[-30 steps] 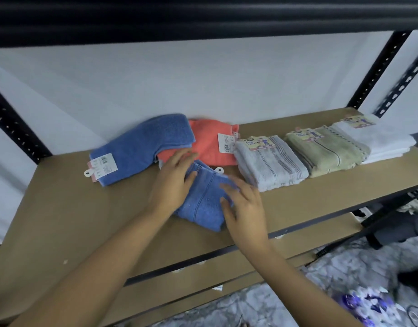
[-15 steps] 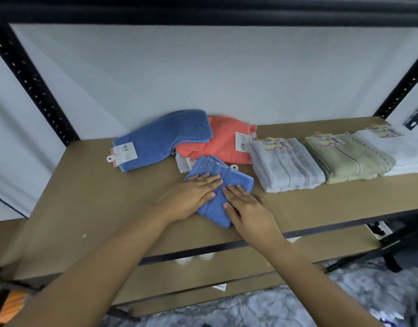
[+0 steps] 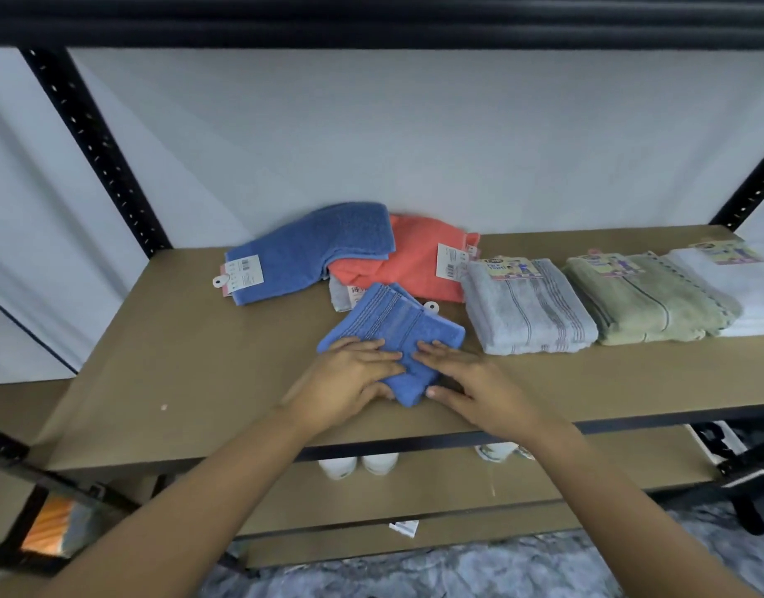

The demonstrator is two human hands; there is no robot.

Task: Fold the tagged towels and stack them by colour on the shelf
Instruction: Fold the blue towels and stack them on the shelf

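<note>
**Blue towel pressed flat near the front edge of the shelf**

The folded blue towel [image 3: 393,325] lies cornerwise on the shelf [image 3: 190,364], near the middle of its front edge. The left hand [image 3: 350,377] and right hand [image 3: 475,381] both rest on its near half, with fingers straight and flat on the cloth and nothing gripped. The thumbs sit at the near corner; whether they tuck under it cannot be told. Toward the back edge, a larger blue towel [image 3: 311,252] overlaps a coral towel [image 3: 410,261]. Running toward the right end, a grey towel [image 3: 527,312], green towel [image 3: 643,299] and white towel [image 3: 738,287] lie folded side by side, touching.
</note>
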